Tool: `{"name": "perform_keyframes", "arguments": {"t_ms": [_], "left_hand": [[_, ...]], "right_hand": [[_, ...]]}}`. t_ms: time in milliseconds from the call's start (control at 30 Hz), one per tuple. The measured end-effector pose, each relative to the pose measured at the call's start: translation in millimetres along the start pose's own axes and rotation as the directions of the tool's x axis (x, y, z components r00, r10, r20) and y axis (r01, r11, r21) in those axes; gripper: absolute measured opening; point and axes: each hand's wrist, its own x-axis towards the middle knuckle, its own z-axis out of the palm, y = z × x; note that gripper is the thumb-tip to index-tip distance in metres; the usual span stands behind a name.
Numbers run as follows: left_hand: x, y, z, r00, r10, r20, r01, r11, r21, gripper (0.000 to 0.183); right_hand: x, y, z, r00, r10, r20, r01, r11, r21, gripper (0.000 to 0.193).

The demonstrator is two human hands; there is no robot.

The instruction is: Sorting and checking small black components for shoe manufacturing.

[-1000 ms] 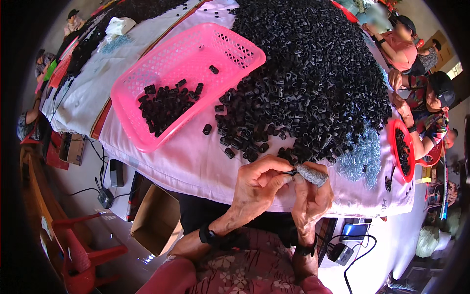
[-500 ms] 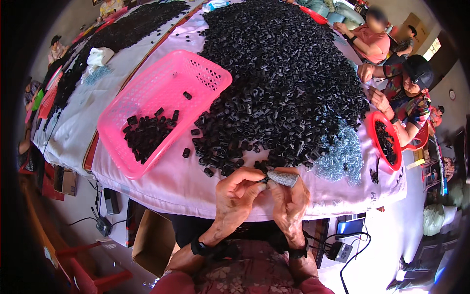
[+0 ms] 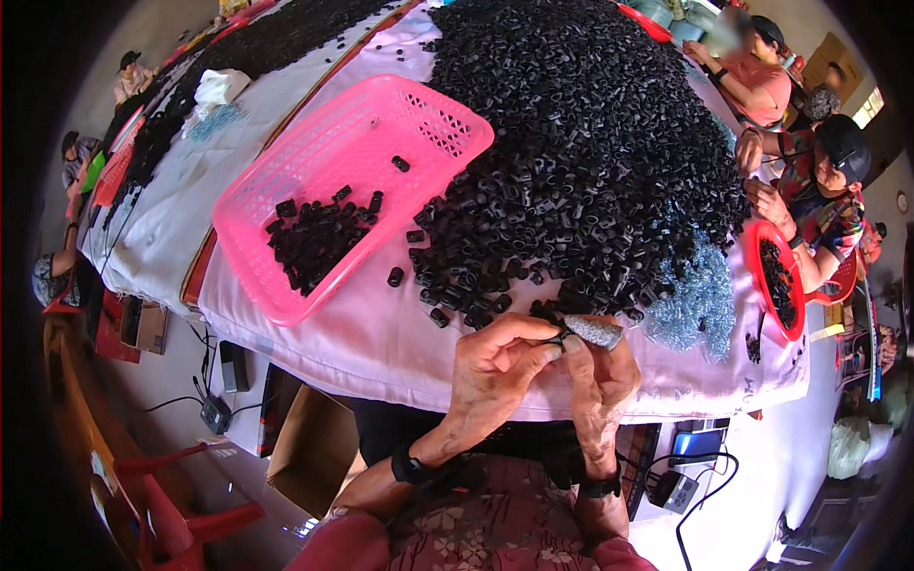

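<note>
My left hand (image 3: 497, 369) pinches a small black plastic piece (image 3: 560, 337) between thumb and fingertips, at the near edge of a big heap. Right against it, my right hand (image 3: 604, 385) closes its thumb and fingers on the same piece. A grey fabric finger cover (image 3: 594, 331) sits on a finger of the right hand. The fingers hide most of the piece. Beyond both hands spreads the heap of black plastic pieces (image 3: 581, 181). To its left, a pink plastic basket (image 3: 249, 205) holds a small pile of similar pieces.
Small clear bluish pieces (image 3: 700, 300) lie right of my hands. A red bowl (image 3: 796, 324) with black pieces stands at the right edge, beside a co-worker (image 3: 826, 205) in a dark cap. Below the pink cloth (image 3: 362, 366) are a cardboard box (image 3: 314, 452) and cables.
The whole view has shifted, so the table and basket appear farther right and slightly higher. My hands stay together on the small black piece.
</note>
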Motion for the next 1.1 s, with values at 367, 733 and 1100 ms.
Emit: {"name": "perform_keyframes", "arguments": {"t_ms": [367, 733, 1100], "left_hand": [[2, 7, 0, 0.985, -0.173, 0.006, 0.173, 0.984, -0.040, 0.020], [7, 12, -5, 0.987, -0.161, 0.016, 0.161, 0.987, -0.005, 0.015], [2, 13, 5, 0.984, -0.176, -0.040, 0.178, 0.983, 0.048, 0.012]], "right_hand": [[-2, -4, -2, 0.997, -0.051, -0.063, 0.042, 0.990, -0.136, 0.017], [3, -11, -2, 0.970, -0.192, 0.147, 0.219, 0.955, -0.200, 0.035], [-3, -1, -4, 0.973, -0.205, 0.108, 0.226, 0.942, -0.247, 0.046]]}}
